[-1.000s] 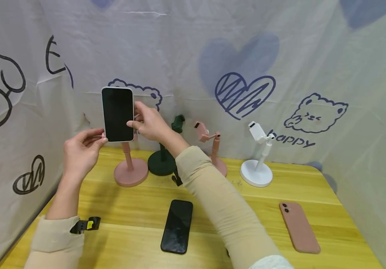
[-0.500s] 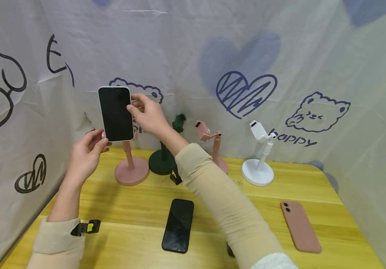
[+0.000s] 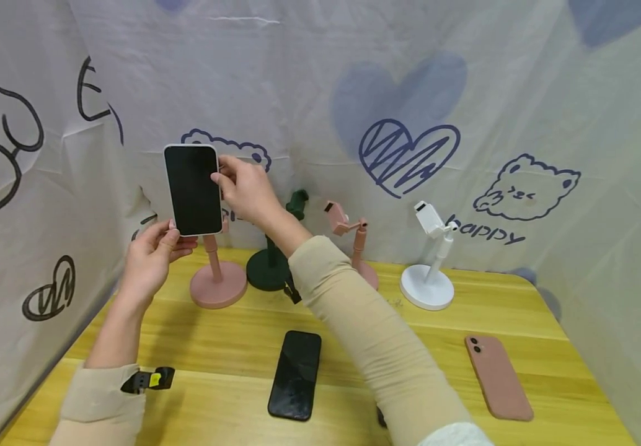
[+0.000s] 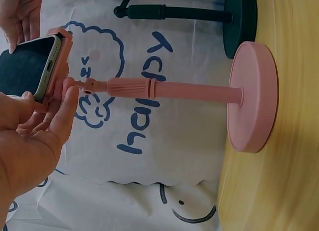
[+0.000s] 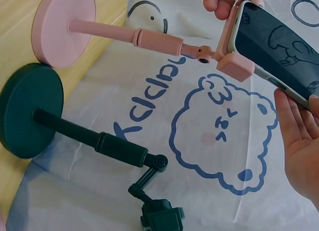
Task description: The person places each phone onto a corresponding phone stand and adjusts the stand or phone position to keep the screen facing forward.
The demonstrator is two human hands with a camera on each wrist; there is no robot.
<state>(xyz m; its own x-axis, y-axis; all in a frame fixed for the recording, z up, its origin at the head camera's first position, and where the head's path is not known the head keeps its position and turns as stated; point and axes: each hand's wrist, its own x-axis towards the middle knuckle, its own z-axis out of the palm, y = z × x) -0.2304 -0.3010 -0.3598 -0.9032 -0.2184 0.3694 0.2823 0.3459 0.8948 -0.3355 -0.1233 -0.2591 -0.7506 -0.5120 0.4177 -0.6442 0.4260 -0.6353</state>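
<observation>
So, head view first: a white-edged phone (image 3: 193, 189) is up in the left part of the frame, screen toward the camera, at the top of a pink stand (image 3: 218, 286) on the desk (image 3: 214, 347). The right hand (image 3: 249, 189) pinches its right edge, and the left hand (image 3: 150, 263) pinches at its lower left corner. A green stand (image 3: 268, 271), a second pink stand (image 3: 359, 241) and a white stand (image 3: 428, 287) run from centre to right, no phone on any of them. A black phone (image 3: 295, 375) lies lower centre, a pink phone (image 3: 499, 376) lower right.

Left wrist view: the phone's at the left edge, back against the stand's holder (image 4: 62, 61), with the left hand gripping holder and phone corner together. The right hand is cut off upper left.

Right wrist view: phone and holder upper right, right hand on the phone's edge at far right. I'd call this one mostly seated, though I can't tell if the holder has it fully. Three stands look left to fill.
</observation>
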